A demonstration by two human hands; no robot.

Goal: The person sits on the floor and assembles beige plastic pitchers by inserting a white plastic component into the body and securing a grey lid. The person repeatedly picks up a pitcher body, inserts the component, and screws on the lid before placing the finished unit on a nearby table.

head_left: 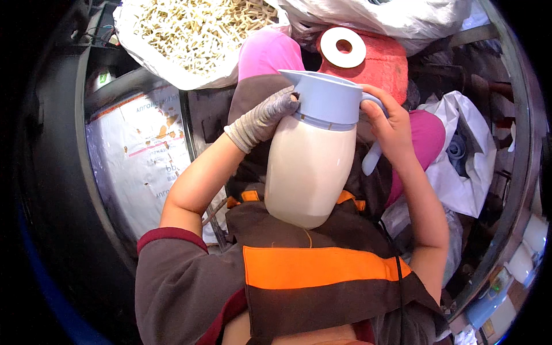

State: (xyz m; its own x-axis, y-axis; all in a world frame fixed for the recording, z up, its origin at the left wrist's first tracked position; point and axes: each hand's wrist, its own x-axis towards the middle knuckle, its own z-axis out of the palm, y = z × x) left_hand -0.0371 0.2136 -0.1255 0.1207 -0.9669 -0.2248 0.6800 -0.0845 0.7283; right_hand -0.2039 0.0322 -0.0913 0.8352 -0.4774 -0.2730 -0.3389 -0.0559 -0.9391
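A cream-coloured plastic jug point(309, 169) with a pale blue lid and spout point(325, 98) is raised close in front of the camera. My left hand point(261, 118), in a grey knit glove, presses against the lid's left side. My bare right hand point(388, 118) grips the blue handle on the jug's right. Below the jug lies my brown and orange top point(310, 270) and pink trousers point(267, 52).
A clear bag of small beige pieces point(195, 29) lies at top left. A red block with a white ring point(368, 54) sits behind the jug. White plastic bags point(466, 155) crowd the right. A printed white sack point(138, 155) lies at left.
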